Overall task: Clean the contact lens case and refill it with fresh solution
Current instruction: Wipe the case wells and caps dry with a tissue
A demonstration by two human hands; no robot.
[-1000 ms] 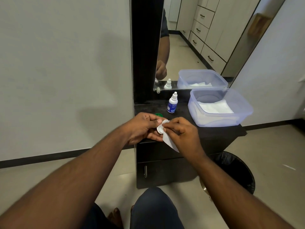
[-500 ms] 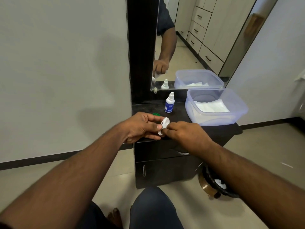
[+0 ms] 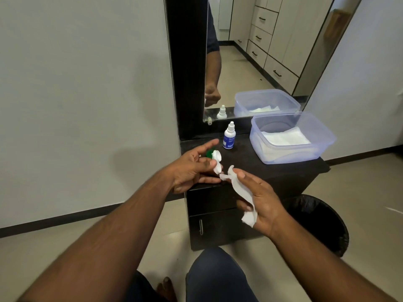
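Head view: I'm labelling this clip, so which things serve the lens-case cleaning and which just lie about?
In use:
lens case in left hand
tissue in right hand
solution bottle
tub of tissues

Lying about:
bin
mirror

No readable text anywhere. The dropper bottle (image 3: 229, 136) at the bench's back edge has a blue label. Its print is too blurred to read.
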